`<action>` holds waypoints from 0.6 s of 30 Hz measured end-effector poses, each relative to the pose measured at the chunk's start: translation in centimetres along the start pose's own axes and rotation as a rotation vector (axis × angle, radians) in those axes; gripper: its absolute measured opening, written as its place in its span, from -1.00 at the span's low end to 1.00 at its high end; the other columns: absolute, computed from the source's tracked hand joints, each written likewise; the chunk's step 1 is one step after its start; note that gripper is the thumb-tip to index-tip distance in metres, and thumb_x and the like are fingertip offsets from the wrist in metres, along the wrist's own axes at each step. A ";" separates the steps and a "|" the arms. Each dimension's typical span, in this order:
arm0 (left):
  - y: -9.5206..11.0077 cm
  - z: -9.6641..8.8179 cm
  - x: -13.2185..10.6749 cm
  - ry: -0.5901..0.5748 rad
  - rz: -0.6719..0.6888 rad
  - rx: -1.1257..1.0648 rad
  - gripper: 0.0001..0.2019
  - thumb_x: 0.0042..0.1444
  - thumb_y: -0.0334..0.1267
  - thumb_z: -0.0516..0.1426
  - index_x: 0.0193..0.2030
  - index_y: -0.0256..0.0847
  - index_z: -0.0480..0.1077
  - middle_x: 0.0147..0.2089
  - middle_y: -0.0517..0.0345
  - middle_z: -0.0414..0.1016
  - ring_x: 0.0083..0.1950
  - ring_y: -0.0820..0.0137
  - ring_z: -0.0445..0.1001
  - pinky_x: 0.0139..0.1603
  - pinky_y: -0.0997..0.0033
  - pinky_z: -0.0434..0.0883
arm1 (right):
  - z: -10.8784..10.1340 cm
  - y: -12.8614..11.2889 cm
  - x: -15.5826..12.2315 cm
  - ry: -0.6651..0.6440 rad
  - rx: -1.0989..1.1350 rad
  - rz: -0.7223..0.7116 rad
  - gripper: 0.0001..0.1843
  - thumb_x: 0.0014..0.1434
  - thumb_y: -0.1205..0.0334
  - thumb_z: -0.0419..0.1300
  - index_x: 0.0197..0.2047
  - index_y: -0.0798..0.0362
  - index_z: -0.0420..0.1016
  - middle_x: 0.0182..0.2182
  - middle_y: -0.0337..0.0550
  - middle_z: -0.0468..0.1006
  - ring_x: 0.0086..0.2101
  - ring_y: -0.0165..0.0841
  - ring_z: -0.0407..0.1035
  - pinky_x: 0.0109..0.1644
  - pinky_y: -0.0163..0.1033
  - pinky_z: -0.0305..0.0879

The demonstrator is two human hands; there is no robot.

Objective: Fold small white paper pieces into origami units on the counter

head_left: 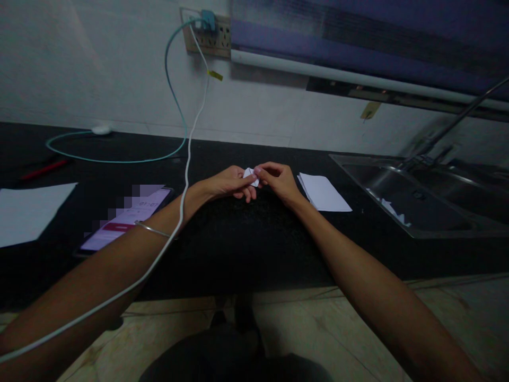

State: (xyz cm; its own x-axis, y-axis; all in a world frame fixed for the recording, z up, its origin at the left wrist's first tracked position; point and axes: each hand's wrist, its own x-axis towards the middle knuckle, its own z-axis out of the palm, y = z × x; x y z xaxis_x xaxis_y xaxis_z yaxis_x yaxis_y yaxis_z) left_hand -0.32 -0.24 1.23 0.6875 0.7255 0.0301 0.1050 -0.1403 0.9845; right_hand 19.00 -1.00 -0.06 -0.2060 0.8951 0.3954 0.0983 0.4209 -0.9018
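A small folded piece of white paper (249, 174) is held between my two hands above the black countertop (246, 254). My left hand (233, 182) grips it from the left, thumb laid across its face and fingers behind. From the right, the thumb and forefinger of my right hand (276, 180) pinch its edge. Just right of my right hand lies a stack of white paper sheets (326, 193). A phone (135, 217) with a lit screen rests beside my left forearm, partly covered by it.
White paper (32, 212) and a red pen-like object (45, 170) lie at left. A white cable (189, 154) crosses my left forearm; a teal cable (169, 79) loops from the wall outlet (210, 40). At right, paper scraps (392, 209) lie in the metal sink (437, 228).
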 end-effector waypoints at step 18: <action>1.3 0.1 -0.6 0.117 0.197 0.353 -0.56 0.35 0.10 0.03 -0.35 -0.24 0.42 -0.50 0.11 0.49 -0.54 0.50 0.42 -0.50 0.52 0.31 | -0.2 0.3 0.4 0.131 -0.004 -0.021 -0.58 -0.04 -0.19 0.42 -0.42 0.01 0.58 -0.47 -0.19 0.53 -0.41 -0.37 0.34 -0.33 -0.23 0.26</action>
State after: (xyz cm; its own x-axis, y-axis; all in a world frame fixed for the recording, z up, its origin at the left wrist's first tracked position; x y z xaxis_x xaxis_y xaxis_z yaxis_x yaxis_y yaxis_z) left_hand -0.49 -0.90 2.52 0.6350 0.7307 0.2509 0.2338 -0.4913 0.8390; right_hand 19.12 -0.51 -0.17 -0.0795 0.8976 0.4337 0.0995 0.4400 -0.8925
